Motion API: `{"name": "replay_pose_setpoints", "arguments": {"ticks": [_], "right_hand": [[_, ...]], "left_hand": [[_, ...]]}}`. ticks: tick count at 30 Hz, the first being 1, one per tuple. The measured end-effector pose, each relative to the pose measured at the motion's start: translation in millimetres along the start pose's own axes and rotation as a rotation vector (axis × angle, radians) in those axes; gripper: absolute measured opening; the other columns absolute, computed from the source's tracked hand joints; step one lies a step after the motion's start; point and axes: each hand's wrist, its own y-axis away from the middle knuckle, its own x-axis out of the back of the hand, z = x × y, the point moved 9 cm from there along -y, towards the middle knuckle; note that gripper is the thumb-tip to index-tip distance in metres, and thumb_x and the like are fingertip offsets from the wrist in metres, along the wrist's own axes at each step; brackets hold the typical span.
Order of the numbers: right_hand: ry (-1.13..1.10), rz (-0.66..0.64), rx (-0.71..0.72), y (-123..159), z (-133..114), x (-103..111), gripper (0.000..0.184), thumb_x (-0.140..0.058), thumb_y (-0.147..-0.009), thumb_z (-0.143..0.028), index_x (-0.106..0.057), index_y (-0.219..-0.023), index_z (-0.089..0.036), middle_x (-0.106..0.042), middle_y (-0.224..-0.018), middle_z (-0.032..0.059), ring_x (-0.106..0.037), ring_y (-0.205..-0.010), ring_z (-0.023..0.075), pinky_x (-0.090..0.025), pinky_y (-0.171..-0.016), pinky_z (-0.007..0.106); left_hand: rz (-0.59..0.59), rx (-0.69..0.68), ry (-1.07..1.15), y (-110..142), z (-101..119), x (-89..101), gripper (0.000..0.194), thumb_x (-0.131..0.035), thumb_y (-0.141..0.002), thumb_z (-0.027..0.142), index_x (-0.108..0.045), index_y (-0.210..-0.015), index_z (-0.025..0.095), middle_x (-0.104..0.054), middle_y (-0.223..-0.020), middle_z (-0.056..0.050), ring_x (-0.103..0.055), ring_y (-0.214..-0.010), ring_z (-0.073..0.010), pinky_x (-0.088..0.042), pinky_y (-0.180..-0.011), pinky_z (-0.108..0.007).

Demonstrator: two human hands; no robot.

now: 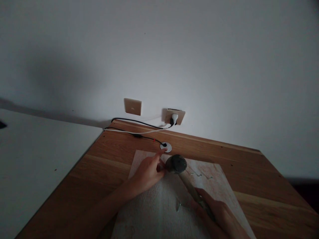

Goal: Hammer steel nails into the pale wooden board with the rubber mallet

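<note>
My right hand point(219, 214) is wrapped round the handle of a hammer point(184, 176), whose dark head point(175, 164) hangs over a pale board point(154, 212) on the wooden desk point(107, 156). My left hand point(147, 172) rests on the board just left of the hammer head. Its fingers are pinched together by the head; what they pinch is too small to make out. A few small metal pieces, perhaps nails point(178, 205), lie on the board between my hands.
The desk stands against a white wall with a beige switch plate point(133, 106) and a socket point(174, 117) with plugs in it. Black and white cables point(134, 131) run along the desk's back edge to a white grommet point(165, 146). A white surface point(37, 159) adjoins on the left.
</note>
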Motion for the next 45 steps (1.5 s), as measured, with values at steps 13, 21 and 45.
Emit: {"name": "replay_pose_setpoints", "arguments": {"ticks": [13,21,45], "right_hand": [[-0.11,-0.082,-0.037,-4,-18,-6,0.055,-0.048,-0.1,-0.074,-0.083,-0.114,-0.034,-0.087,-0.085,0.0048,-0.083,-0.078,0.0297,-0.065,-0.071,0.031],[0.042,0.005,0.014,0,0,2,0.068,-0.051,-0.098,-0.079,-0.082,-0.122,-0.024,-0.088,-0.107,0.011,-0.084,-0.097,0.0303,-0.066,-0.086,0.029],[0.053,-0.02,0.051,-2,-9,0,0.058,-0.05,-0.1,-0.074,-0.082,-0.117,-0.029,-0.089,-0.095,0.0077,-0.085,-0.087,0.029,-0.067,-0.076,0.028]], "left_hand": [[0.013,-0.015,0.02,0,0,0.5,0.085,-0.071,-0.074,-0.001,-0.055,-0.153,0.026,-0.08,-0.094,0.001,-0.073,-0.078,-0.0176,-0.054,-0.07,-0.027],[-0.01,0.01,0.001,0,2,0.4,0.08,-0.069,-0.078,0.0,-0.056,-0.153,0.024,-0.079,-0.092,0.0,-0.073,-0.077,-0.0179,-0.054,-0.072,-0.028],[-0.005,0.007,-0.031,0,0,-0.1,0.08,-0.069,-0.075,-0.001,-0.058,-0.151,0.024,-0.08,-0.093,0.0,-0.074,-0.079,-0.0189,-0.055,-0.074,-0.029]]}}
